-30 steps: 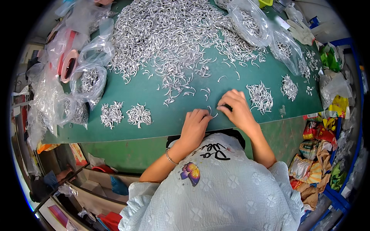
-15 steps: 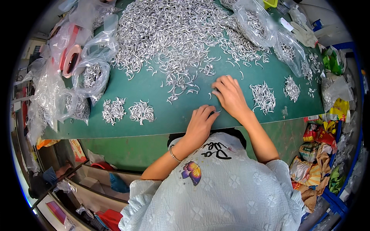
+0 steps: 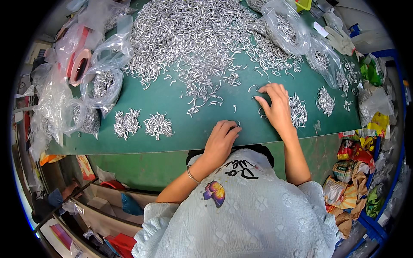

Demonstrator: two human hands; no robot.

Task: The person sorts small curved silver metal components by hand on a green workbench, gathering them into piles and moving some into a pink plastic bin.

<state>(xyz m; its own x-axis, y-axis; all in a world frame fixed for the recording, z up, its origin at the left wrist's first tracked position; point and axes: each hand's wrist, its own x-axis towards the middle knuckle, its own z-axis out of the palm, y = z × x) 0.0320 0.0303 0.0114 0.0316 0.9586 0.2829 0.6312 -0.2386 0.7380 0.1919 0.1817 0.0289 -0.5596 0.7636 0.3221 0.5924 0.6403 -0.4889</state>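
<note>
Left hand is resting near the green tabletop's front edge, fingers curled at a curved silvery piece, grip unclear. Right hand is sitting beside a small silvery pile, thumb and fingers parted.

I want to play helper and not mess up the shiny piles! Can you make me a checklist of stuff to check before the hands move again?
1. Left hand away from both left piles: ok.
2. Left grip on a piece: cannot tell; a bit of silver shows by the fingertips.
3. Right grip on a piece: cannot tell; curved pieces show near the fingertips of the right hand.
4. Left piles separate: ok; the outer left pile and the inner left pile have a small gap.
5. No strays between the hands: not ok; a loose piece lies there.
</note>
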